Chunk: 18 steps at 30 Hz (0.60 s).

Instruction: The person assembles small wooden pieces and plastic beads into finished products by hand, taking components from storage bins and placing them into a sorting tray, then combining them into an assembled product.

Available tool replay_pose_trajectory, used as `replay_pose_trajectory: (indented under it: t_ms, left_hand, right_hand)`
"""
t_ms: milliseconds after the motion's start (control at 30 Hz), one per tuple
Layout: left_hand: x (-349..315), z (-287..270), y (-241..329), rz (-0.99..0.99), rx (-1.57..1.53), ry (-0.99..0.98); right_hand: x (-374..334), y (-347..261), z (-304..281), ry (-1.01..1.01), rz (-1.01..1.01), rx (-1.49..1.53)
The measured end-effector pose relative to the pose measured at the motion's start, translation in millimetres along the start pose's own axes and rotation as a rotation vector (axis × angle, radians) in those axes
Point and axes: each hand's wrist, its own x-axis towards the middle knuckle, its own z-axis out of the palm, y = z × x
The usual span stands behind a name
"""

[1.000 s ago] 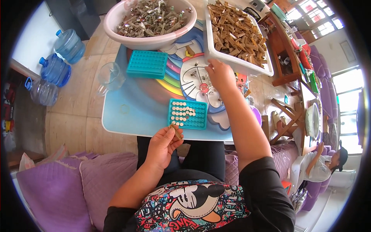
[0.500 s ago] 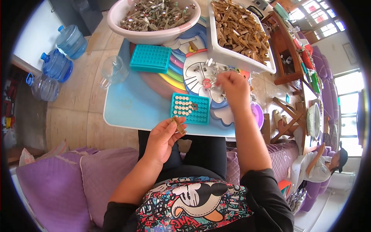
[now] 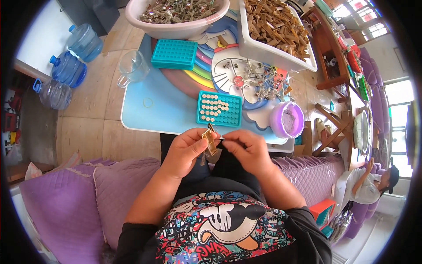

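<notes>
My left hand (image 3: 184, 152) pinches a small flat rectangular tan-gold piece (image 3: 209, 141) between thumb and fingers, above my lap. A small dark part (image 3: 210, 127) shows at its top end. Close by on the right, my right hand (image 3: 247, 152) has thumb and forefinger drawn together, and what they hold is too small to make out. Just beyond both hands, a teal tray (image 3: 235, 115) with rows of round wells lies on the table, many wells on its left side filled with whitish discs (image 3: 210, 108).
Small metal parts (image 3: 268, 83) are scattered over the blue table (image 3: 145, 116). Around them stand a purple tub (image 3: 288, 121), stacked teal trays (image 3: 173, 53), a basin of wrapped pieces (image 3: 176, 28), a white bin of tan pieces (image 3: 268, 57) and a clear jug (image 3: 133, 66). A person (image 3: 367, 187) sits at right.
My right hand has come back from the scattered metal parts to beside my left hand. The left hand still holds the tan-gold piece, now tilted more upright. The view has shifted slightly.
</notes>
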Motion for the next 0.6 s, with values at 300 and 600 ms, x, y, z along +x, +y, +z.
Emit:
replay_pose_trajectory:
  t_ms: [300, 600]
  left_hand:
    - [-10.6, -8.3, 0.9, -0.166, -0.168, -0.237]
    - [-10.4, -10.1, -3.0, -0.228, -0.312, -0.365]
  right_hand:
    - [18.6, -2.8, -13.6, -0.089, -0.380, -0.110]
    - [17.7, -9.7, -14.6, -0.202, -0.504, -0.148]
